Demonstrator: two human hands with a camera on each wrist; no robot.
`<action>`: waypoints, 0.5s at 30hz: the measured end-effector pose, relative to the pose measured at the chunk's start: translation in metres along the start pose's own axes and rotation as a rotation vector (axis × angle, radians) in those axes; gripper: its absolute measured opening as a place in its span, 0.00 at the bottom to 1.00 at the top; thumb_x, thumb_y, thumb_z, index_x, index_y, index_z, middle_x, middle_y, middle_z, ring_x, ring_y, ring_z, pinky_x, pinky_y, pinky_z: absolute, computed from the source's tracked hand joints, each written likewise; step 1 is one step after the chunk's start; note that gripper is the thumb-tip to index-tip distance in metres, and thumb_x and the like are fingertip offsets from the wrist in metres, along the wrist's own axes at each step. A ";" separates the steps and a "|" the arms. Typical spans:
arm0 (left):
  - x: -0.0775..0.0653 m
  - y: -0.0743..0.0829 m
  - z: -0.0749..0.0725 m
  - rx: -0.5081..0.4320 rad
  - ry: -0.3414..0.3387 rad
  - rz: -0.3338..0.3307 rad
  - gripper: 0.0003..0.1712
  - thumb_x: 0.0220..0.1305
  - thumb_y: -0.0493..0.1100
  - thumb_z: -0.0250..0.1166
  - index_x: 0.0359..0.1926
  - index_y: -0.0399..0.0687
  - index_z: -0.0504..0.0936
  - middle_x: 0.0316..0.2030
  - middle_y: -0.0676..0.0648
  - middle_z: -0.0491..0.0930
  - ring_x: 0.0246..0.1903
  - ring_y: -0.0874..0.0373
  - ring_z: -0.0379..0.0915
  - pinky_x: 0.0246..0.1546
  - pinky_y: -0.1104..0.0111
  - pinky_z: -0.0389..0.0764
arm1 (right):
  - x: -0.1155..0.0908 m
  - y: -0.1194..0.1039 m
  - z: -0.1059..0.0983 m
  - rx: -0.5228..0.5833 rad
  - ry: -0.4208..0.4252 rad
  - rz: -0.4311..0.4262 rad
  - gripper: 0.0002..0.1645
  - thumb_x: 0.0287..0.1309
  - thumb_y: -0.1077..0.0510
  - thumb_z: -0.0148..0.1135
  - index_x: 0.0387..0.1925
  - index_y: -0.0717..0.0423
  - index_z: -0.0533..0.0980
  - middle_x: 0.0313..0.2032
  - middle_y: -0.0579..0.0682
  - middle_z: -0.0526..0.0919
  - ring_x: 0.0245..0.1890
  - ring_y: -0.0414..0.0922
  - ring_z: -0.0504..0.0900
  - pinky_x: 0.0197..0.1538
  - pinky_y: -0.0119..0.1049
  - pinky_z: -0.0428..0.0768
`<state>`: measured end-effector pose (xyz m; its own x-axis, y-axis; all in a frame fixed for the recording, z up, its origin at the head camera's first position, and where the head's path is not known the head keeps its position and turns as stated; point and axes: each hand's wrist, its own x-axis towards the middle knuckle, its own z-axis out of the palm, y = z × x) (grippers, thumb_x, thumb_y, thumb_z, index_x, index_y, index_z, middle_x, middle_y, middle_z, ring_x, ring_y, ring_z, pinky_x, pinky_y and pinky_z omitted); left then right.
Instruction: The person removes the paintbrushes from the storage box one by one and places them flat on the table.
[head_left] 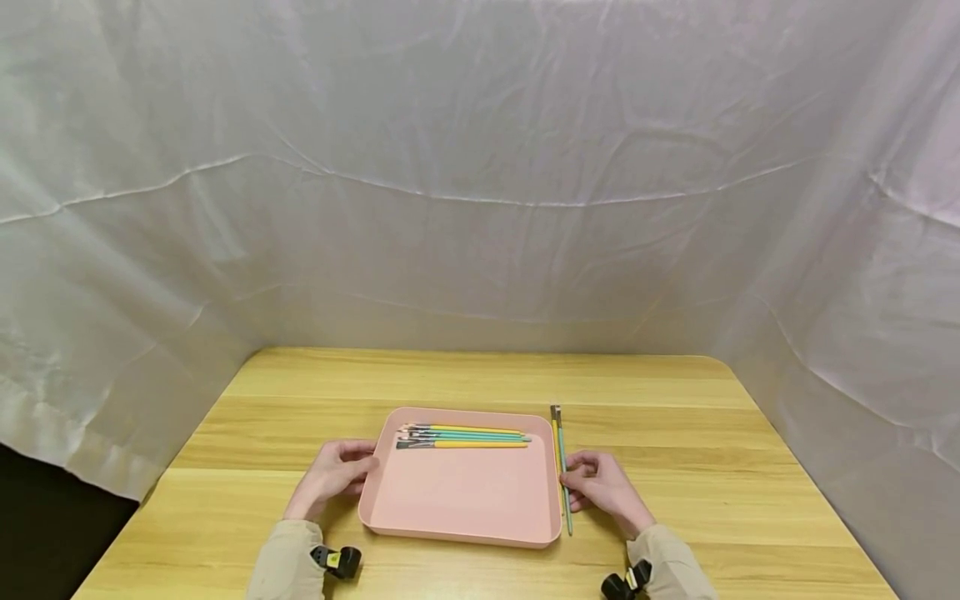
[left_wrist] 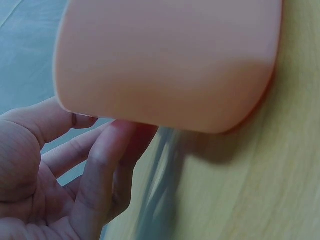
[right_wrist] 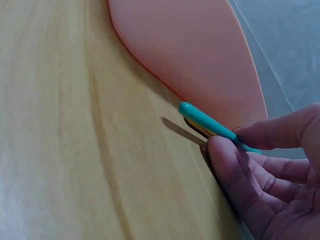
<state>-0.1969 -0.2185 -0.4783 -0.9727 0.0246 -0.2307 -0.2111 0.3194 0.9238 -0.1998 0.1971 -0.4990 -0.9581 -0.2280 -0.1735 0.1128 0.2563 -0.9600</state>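
Note:
A shallow pink tray (head_left: 465, 500) lies on the wooden table, with several yellow and teal paintbrushes (head_left: 465, 435) side by side near its far edge. At the tray's left side, my left hand (head_left: 333, 477) grips the wall; the left wrist view has the thumb and fingers at the tray's edge (left_wrist: 170, 75). My right hand (head_left: 603, 485), just right of the tray, pinches a teal paintbrush (right_wrist: 205, 119) between thumb and fingers. A yellow paintbrush (head_left: 556, 427) runs alongside it, partly hidden; whether it is also pinched is unclear. Both brushes' bristle ends point to the far side.
The light wooden table (head_left: 712, 467) extends on both sides of the tray. Behind it and along the sides hangs a pale, wrinkled curtain (head_left: 480, 250). A small black camera (head_left: 337, 560) is strapped to the left wrist, another (head_left: 626, 581) to the right.

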 end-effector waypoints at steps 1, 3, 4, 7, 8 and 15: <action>0.000 0.000 0.000 0.003 -0.002 0.001 0.24 0.66 0.34 0.63 0.60 0.25 0.76 0.45 0.35 0.85 0.31 0.60 0.82 0.30 0.69 0.85 | 0.000 0.000 0.000 -0.011 0.007 0.001 0.21 0.60 0.68 0.63 0.50 0.81 0.71 0.24 0.50 0.81 0.20 0.39 0.80 0.27 0.36 0.86; 0.000 0.001 0.000 0.001 0.001 0.000 0.24 0.66 0.34 0.63 0.60 0.25 0.76 0.45 0.35 0.85 0.31 0.60 0.82 0.30 0.69 0.85 | 0.000 0.000 0.000 -0.029 0.019 0.003 0.22 0.60 0.69 0.63 0.50 0.82 0.71 0.24 0.51 0.81 0.19 0.40 0.81 0.27 0.37 0.86; 0.000 0.001 0.000 0.000 0.002 0.000 0.24 0.66 0.34 0.64 0.60 0.26 0.76 0.45 0.35 0.85 0.31 0.60 0.82 0.30 0.69 0.85 | 0.000 0.000 0.000 -0.040 0.025 0.005 0.22 0.59 0.69 0.64 0.50 0.82 0.71 0.24 0.51 0.81 0.18 0.40 0.81 0.27 0.38 0.87; -0.001 0.002 0.000 0.001 0.000 0.001 0.24 0.66 0.34 0.64 0.60 0.25 0.76 0.45 0.35 0.85 0.31 0.60 0.82 0.30 0.69 0.85 | 0.001 -0.001 0.000 -0.077 0.044 0.008 0.21 0.59 0.68 0.64 0.50 0.81 0.71 0.23 0.52 0.80 0.17 0.40 0.81 0.26 0.39 0.87; 0.000 0.002 0.000 0.002 -0.003 0.003 0.24 0.66 0.34 0.64 0.60 0.25 0.76 0.45 0.35 0.85 0.31 0.60 0.82 0.30 0.70 0.85 | 0.002 -0.001 0.000 -0.089 0.052 0.008 0.21 0.59 0.68 0.64 0.50 0.80 0.72 0.23 0.52 0.80 0.16 0.40 0.81 0.26 0.40 0.87; 0.001 0.001 -0.001 0.002 -0.014 0.010 0.25 0.66 0.34 0.64 0.61 0.24 0.75 0.45 0.34 0.84 0.32 0.60 0.82 0.30 0.69 0.85 | 0.004 -0.004 0.000 -0.158 0.084 0.010 0.17 0.59 0.68 0.64 0.46 0.77 0.73 0.20 0.53 0.81 0.14 0.39 0.80 0.23 0.39 0.85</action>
<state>-0.1978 -0.2191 -0.4772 -0.9734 0.0413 -0.2255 -0.2009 0.3205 0.9257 -0.2042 0.1951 -0.4960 -0.9765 -0.1473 -0.1576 0.0861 0.4040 -0.9107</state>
